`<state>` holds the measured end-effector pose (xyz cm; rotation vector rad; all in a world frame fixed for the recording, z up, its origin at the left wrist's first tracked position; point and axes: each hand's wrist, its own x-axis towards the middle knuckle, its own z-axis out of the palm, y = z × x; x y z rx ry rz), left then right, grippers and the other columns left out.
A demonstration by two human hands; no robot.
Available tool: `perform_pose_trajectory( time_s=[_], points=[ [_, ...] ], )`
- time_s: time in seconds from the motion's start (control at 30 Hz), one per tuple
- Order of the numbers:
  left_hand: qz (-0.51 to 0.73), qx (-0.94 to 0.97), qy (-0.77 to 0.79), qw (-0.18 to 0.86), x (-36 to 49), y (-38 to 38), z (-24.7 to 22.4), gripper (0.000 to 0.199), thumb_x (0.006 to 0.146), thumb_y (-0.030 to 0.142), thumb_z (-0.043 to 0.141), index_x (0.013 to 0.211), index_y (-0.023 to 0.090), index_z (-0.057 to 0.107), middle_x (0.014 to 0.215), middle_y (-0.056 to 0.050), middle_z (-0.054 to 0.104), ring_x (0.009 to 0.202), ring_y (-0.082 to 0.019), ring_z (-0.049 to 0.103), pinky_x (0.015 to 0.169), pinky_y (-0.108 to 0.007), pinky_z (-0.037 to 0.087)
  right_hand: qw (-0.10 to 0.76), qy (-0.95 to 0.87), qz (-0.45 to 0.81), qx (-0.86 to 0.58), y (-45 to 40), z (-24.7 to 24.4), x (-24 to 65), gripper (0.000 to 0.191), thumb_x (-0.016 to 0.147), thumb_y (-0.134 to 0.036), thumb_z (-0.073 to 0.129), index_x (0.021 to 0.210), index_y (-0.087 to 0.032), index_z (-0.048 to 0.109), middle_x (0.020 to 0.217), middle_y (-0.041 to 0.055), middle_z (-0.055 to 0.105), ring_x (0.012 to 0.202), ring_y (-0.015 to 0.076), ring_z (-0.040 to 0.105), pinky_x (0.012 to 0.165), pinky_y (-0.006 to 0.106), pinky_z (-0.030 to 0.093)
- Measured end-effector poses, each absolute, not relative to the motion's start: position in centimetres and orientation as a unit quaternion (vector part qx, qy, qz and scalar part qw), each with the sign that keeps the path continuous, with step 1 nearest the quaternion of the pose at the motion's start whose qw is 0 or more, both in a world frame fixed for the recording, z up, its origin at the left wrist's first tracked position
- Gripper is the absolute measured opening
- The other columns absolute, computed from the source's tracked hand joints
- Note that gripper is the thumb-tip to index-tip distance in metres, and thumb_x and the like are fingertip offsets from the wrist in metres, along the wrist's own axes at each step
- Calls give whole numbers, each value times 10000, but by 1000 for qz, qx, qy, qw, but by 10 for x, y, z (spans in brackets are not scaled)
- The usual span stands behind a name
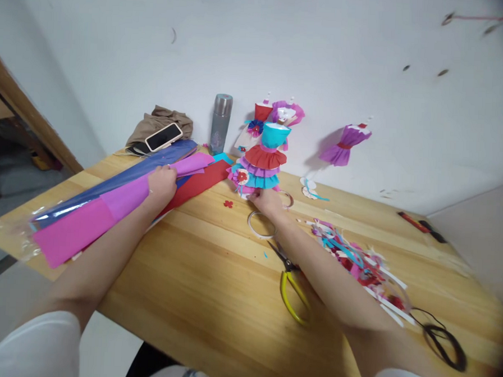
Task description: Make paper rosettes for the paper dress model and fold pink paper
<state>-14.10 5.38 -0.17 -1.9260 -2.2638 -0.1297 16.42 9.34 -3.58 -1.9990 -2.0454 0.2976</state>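
Lying beneath the left hand [163,185], the purple-and-pink paper sheets [124,196] are clasped; just beyond the right hand [269,203], whose closure cannot be told, the tiered multicoloured paper dress [265,157] is best steadied low and lightly, uncrushed.

ROOM: bare wood of the table [196,281] between the forearms — passable | RIGHT HAND [267,203]: tiered paper dress [266,158] blocks ahead; white ring [250,228] and scissors [288,265] beside forearm; scraps [353,253] rightward | LEFT HAND [162,182]: pink paper [120,199] underneath, bottle [220,125] beyond — upright
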Motion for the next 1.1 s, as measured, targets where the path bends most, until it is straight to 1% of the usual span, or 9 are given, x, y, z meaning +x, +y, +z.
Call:
perform_pose_trajectory(
  time_s=[0.13, 0.27, 0.47, 0.53, 0.63, 0.77, 0.87, 1.0, 1.1],
  points=[
    [-88, -624, -767, 120, -148, 52, 9, 418, 934, 123, 346, 1173, 97, 688, 1181, -232, 663, 1145, -367, 599, 831, -432, 509, 113, -727, 120, -666, 78, -27, 176, 205, 870, -246, 605, 904, -161, 788, 942, 133, 779, 894, 255, 723, 723, 286, 472],
    [-131, -617, -755, 176, -155, 44, 21, 401, 948, 171, 345, 1102, 105, 708, 1114, -211, 683, 1094, -360, 615, 787, -419, 502, 130, -742, 125, -645, 61, -22, 188, 239, 865, -200, 591, 976, -163, 800, 977, 131, 782, 901, 254, 716, 742, 300, 477],
    [-202, -667, -659, 282, -155, 12, 32, 391, 979, 260, 356, 1046, 142, 723, 992, -162, 703, 970, -303, 638, 784, -391, 488, 188, -760, 151, -603, 24, -15, 193, 271, 887, -200, 550, 1007, -182, 792, 926, 72, 786, 771, 194, 689, 688, 280, 472],
    [-203, -679, -636, 306, -155, -2, 37, 398, 987, 241, 343, 1052, 141, 722, 1005, -165, 703, 971, -303, 638, 794, -398, 484, 238, -764, 175, -574, 12, -13, 193, 265, 878, -202, 540, 958, -162, 789, 879, 74, 778, 746, 196, 678, 678, 285, 468],
    [-159, -691, -626, 326, -158, -19, 43, 391, 977, 179, 339, 1043, 134, 722, 996, -173, 702, 960, -309, 639, 784, -407, 478, 265, -769, 221, -538, -2, -12, 190, 248, 855, -196, 541, 901, -143, 778, 857, 80, 766, 723, 190, 660, 673, 287, 462],
    [-45, -721, -625, 294, -155, -28, 42, 378, 955, 118, 346, 981, 125, 723, 968, -184, 698, 953, -322, 649, 720, -401, 481, 268, -787, 261, -492, -14, -13, 185, 219, 852, -198, 542, 835, -148, 755, 802, 67, 734, 671, 168, 609, 628, 274, 433],
    [48, -739, -638, 212, -148, -25, 30, 359, 933, 84, 363, 977, 110, 718, 978, -181, 699, 993, -327, 661, 686, -385, 492, 277, -801, 257, -464, -24, -16, 181, 177, 841, -179, 576, 831, -165, 752, 757, 49, 712, 650, 153, 590, 607, 260, 411],
    [107, -736, -663, 85, -139, -20, 13, 298, 969, 245, 461, 1070, 113, 709, 1090, -162, 702, 1065, -337, 659, 740, -391, 530, 263, -822, 270, -427, -38, -20, 177, 179, 861, -147, 576, 854, -175, 753, 764, 48, 711, 645, 140, 595, 601, 249, 409],
    [96, -737, -665, 78, -136, -18, 7, 335, 972, 353, 513, 1113, 111, 699, 1178, -177, 678, 1151, -347, 611, 863, -415, 529, 248, -846, 263, -392, -49, -21, 174, 176, 866, -112, 575, 825, -173, 736, 734, 38, 679, 647, 134, 586, 607, 243, 407]
  ],
)
